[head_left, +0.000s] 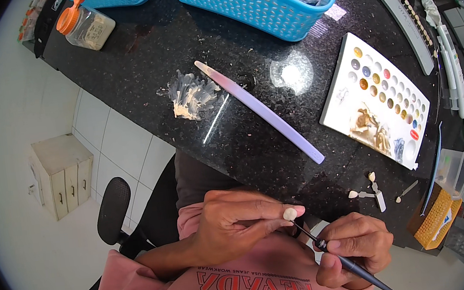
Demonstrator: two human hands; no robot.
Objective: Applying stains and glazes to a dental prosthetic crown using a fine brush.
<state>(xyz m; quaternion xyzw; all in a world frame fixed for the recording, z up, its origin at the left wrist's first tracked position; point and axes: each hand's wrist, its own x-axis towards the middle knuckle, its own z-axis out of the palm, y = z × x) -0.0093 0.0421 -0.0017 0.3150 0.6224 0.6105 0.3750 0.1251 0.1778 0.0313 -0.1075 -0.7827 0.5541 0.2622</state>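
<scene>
Pinched between the thumb and fingertips of my left hand [235,222] is a small off-white dental crown [289,214], just past the table's near edge. My right hand [363,239] grips a thin brush [351,266] with a dark handle, pen-like. Its slender shaft slants up to the left, and the tip meets or nearly meets the crown's lower side; contact is too small to tell. On the black table ahead, a purple spatula [275,120] lies beside a smear of beige paste [190,101]. To the right sits a white palette [344,98] with wells of coloured stains.
Blue perforated basket [251,11] with grey dental models stands at the back. An orange-lidded jar [96,31] is far left. Tooth-shade samples [379,200] lie near my right hand, a shade guide [398,17] beyond. A yellow box [437,225] stands at the right edge.
</scene>
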